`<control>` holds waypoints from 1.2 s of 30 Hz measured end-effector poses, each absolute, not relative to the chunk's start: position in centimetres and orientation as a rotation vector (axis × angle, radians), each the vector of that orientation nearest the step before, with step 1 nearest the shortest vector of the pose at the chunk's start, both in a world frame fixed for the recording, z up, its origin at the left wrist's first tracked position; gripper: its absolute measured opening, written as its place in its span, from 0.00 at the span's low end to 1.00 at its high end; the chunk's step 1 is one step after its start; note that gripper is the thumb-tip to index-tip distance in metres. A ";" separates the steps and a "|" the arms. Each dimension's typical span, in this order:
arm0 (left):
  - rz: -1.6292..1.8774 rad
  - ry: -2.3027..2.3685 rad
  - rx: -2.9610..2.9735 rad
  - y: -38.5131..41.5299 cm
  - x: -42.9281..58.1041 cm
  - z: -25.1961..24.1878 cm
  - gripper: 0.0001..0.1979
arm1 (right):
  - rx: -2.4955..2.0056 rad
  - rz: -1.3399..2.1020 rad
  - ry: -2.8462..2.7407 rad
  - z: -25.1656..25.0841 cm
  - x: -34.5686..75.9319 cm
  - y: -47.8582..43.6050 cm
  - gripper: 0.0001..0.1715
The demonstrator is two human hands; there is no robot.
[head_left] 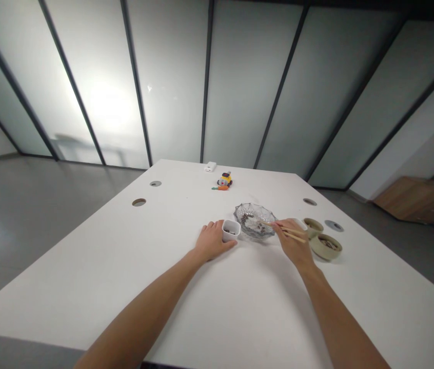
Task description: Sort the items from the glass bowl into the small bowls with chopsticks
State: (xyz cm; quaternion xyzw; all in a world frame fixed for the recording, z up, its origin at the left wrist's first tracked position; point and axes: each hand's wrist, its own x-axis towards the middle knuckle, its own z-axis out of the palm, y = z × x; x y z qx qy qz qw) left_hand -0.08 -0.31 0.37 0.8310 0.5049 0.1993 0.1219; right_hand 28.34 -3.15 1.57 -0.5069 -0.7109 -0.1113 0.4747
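Note:
My left hand (212, 241) is wrapped round the left side of a small white square cup (231, 231) that stands on the table with a few dark bits inside. To its right sits a clear glass bowl (255, 234) with a scalloped rim, holding small dark pieces too small to name. My right hand (293, 241) grips a pair of wooden chopsticks (294, 234), their tips reaching down into the glass bowl. Right beside that hand are two joined olive-green bowls (327, 254); the nearer one contains small dark and pale pieces. A white container (300, 223) is partly hidden behind my right hand.
The white table (124, 287) has several round cable holes, among them one at the left (139, 202). Toward the far edge are a yellow toy vehicle (225, 179), an orange toy carrot (222, 188) and a white box-like object (210, 166). Frosted glass panels stand behind.

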 end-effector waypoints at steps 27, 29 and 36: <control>0.587 1.474 2.439 -0.3 -0.1 0.1 0.27 | -1.316 -0.322 -1.745 2.7 27.8 -4.1 0.27; 0.584 1.477 2.432 -0.3 -0.1 0.2 0.28 | -1.329 -0.342 -1.747 2.7 27.8 -4.1 0.28; 0.574 1.482 2.424 -0.3 -0.1 0.3 0.28 | -1.348 -0.332 -1.776 2.7 27.9 -3.8 0.30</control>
